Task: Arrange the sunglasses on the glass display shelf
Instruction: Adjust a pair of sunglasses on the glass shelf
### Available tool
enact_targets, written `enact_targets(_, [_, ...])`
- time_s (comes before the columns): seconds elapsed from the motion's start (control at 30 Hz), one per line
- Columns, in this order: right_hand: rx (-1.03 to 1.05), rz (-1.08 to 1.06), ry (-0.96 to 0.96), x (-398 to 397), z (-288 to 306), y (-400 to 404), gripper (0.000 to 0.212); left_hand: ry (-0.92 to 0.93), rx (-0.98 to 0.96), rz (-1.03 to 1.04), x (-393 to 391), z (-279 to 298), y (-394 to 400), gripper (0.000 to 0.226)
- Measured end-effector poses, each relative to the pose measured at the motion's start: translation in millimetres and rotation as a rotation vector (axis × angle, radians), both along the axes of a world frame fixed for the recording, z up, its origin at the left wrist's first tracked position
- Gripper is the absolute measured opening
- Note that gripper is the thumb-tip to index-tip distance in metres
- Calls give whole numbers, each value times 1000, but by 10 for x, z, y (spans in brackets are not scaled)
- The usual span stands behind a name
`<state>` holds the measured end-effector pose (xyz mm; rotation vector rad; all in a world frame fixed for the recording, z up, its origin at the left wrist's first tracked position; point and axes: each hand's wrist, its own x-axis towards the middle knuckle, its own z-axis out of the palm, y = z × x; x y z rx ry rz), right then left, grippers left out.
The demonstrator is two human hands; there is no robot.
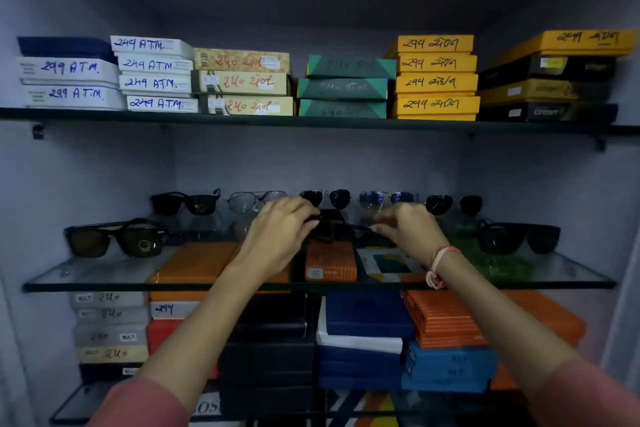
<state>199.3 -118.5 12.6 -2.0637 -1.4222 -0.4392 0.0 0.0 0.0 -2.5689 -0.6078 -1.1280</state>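
Both hands (277, 232) (405, 229) hold 1 dark pr (332, 224); 7 other prs on glass shelf (104, 274).

head view | worn camera, faces forward, level with glass shelf (104, 274) | close, at arm's reach

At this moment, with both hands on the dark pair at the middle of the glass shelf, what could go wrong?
1. The left hand and right hand work just in front of the back row; a knuckle could knock one over.
2. The held sunglasses sit above the glass shelf; dropped, their lenses might scratch.
3. The front-left pair stands near the forearm's path and could be swept off.
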Motion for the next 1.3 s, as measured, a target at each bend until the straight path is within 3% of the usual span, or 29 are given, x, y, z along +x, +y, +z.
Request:
enact_targets(0.17, [-103, 34, 109, 91, 3, 21, 23, 113, -140, 6, 240, 42, 21, 34])
enact_targets(0.27, [-54, 50, 97, 115, 15, 21, 19, 143, -208, 13, 314, 51, 28, 32])
enact_targets(0.43, [82, 71, 43, 174, 168, -107, 19, 54, -273, 27, 352, 181, -15, 37])
enact_targets(0.6, [139, 160, 24, 133, 348, -342, 21, -44, -466, -89, 375, 412, -131, 38])
enact_targets(0.73, [198, 173, 18, 63, 366, -503, 19, 10, -563, -153, 341, 482, -234, 30])
enact_targets(0.87, [283, 158, 11, -31, 358, -595, 17, -35, -563, -155, 284, 449, -321, 29])
enact_targets(1.0, [419, 115, -63, -122, 348, -642, 19, -167, -407, -71, 233, 438, -438, 27])
enact_targets(1.13, [361, 37, -44, -216, 310, -682, 22, -265, -342, 35, 160, 459, -516, 28])
enact_targets(1.3, [340, -141, 91, -157, 335, -710, 16, -307, -434, 97, 201, 471, -611, 25])
